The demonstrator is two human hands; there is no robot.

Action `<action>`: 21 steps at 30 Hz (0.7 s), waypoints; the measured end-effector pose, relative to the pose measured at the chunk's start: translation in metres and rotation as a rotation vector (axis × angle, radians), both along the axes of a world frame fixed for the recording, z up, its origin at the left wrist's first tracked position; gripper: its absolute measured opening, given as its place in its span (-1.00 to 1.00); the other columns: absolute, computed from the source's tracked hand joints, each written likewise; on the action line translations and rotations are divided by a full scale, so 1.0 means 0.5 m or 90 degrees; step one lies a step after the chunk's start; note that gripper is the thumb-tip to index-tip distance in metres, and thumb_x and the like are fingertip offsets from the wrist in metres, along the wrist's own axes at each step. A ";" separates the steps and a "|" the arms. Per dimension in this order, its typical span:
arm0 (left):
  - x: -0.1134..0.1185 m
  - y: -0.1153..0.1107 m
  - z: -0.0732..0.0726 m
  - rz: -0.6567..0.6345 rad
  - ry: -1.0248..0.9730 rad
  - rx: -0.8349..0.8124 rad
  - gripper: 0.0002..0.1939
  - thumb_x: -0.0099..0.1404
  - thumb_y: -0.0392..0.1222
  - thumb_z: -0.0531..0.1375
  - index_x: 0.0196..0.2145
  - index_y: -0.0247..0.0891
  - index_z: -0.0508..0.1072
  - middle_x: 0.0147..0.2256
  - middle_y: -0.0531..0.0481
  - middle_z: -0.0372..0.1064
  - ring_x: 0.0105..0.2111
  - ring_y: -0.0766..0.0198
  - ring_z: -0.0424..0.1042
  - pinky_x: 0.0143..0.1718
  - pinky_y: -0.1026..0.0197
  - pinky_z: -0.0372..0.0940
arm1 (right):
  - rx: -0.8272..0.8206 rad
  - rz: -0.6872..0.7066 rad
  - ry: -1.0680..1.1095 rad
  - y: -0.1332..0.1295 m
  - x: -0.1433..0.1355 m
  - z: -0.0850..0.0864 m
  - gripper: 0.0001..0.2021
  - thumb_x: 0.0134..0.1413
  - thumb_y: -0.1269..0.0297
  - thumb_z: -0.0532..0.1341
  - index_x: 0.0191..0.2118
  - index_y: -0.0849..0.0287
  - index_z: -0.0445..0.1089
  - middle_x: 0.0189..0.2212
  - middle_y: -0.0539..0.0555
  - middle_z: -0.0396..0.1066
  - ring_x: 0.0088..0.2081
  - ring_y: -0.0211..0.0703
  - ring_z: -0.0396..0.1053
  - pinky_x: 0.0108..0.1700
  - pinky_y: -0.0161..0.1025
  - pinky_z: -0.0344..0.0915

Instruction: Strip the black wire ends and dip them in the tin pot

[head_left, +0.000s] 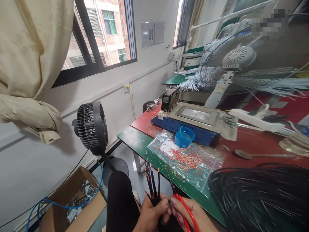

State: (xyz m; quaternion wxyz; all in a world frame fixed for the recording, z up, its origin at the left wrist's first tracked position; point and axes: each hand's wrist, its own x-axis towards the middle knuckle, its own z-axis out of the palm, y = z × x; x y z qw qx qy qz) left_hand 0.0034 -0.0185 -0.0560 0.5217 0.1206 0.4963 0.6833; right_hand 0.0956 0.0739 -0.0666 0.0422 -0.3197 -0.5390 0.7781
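Note:
My left hand (152,211), low in the middle of the head view, is closed around several black cables (152,183). The cables point upward and fan out. Their tips are stripped, with coppery and reddish ends showing. My right hand (193,209) is closed on a pair of red-handled scissors (184,206), whose slim dark tip points up and left, beside the cables. The fingers of both hands meet near the lower part of the bundle. What lies between those fingertips is hidden.
Right of my hands lies a large coil of black cable (260,196). A plastic bag (205,174) strewn with red and yellow scraps, a blue ring-shaped container (184,137) and a blue-based machine (200,129) are on the table. A black fan (93,127) and a carton (91,219) stand left.

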 end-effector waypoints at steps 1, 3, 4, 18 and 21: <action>0.000 0.000 0.001 -0.004 0.006 -0.001 -0.62 -0.03 0.07 0.28 -0.61 -0.34 0.34 -0.73 0.14 0.14 -0.75 0.54 0.02 -0.68 0.31 -0.17 | 0.007 0.001 0.001 0.000 0.001 0.002 -0.38 -0.31 -0.39 0.17 -0.64 0.21 0.27 -0.80 -0.06 0.17 -0.77 -0.43 0.01 -0.69 -0.39 -0.07; 0.001 0.000 0.003 -0.008 0.007 -0.002 -0.62 -0.02 0.07 0.27 -0.61 -0.34 0.35 -0.74 0.14 0.13 -0.74 0.53 0.02 -0.67 0.30 -0.17 | 0.015 0.004 -0.002 0.000 0.002 0.006 -0.38 -0.29 -0.37 0.17 -0.63 0.22 0.28 -0.79 -0.05 0.19 -0.76 -0.43 0.02 -0.69 -0.39 -0.06; 0.002 -0.001 0.003 -0.005 -0.002 -0.002 -0.63 -0.02 0.07 0.26 -0.61 -0.34 0.36 -0.75 0.15 0.11 -0.75 0.52 0.02 -0.67 0.30 -0.18 | 0.015 0.003 -0.005 -0.001 0.002 0.006 -0.38 -0.30 -0.38 0.17 -0.63 0.22 0.28 -0.79 -0.06 0.17 -0.77 -0.43 0.01 -0.69 -0.39 -0.06; 0.006 -0.004 0.001 0.022 -0.032 0.013 -0.66 0.02 0.02 0.25 -0.60 -0.34 0.35 -0.74 0.14 0.13 -0.74 0.52 0.03 -0.64 0.28 -0.18 | -0.001 -0.028 -0.012 -0.012 0.002 -0.009 -0.37 -0.38 -0.40 0.19 -0.62 0.21 0.29 -0.79 -0.10 0.14 -0.75 -0.41 0.05 -0.67 -0.39 0.00; 0.007 -0.004 -0.007 0.025 -0.006 0.018 -0.64 0.01 0.05 0.25 -0.60 -0.34 0.35 -0.75 0.15 0.12 -0.74 0.52 0.02 -0.65 0.29 -0.18 | -0.005 -0.029 -0.013 -0.012 0.002 -0.008 -0.37 -0.35 -0.41 0.17 -0.65 0.20 0.25 -0.80 -0.11 0.11 -0.76 -0.43 0.02 -0.68 -0.40 -0.03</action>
